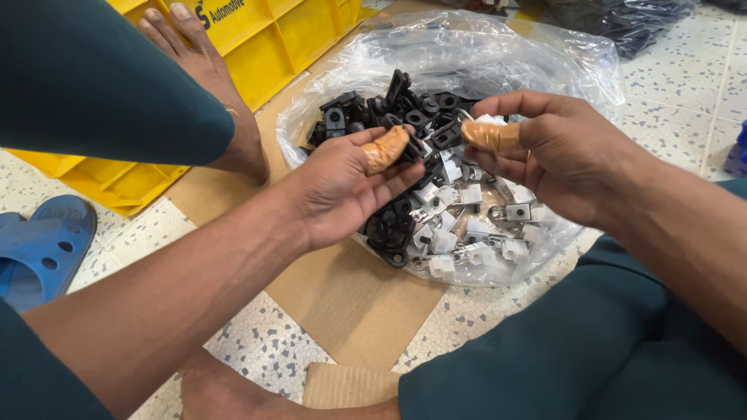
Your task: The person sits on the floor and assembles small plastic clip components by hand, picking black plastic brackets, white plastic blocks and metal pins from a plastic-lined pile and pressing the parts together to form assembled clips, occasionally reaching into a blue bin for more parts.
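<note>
On the speckled floor, a sheet of brown cardboard was laid, with a yellow plastic crate at its far left edge and a blue sandal seen at the left. A clear plastic bag was spread open on the cardboard, mouth up; a heap of small black clips and white clips was held in it, black mostly far and left, white near and right. Above the heap, the left hand was held palm up, fingers loosely curled, a tan-taped thumb pressed on a black clip at the fingertips. Clip's long axis could not be told; mostly hidden. The right hand was held just beside it, taped thumb pointed left and pinched to the fingertips on a small white piece, barely visible.
</note>
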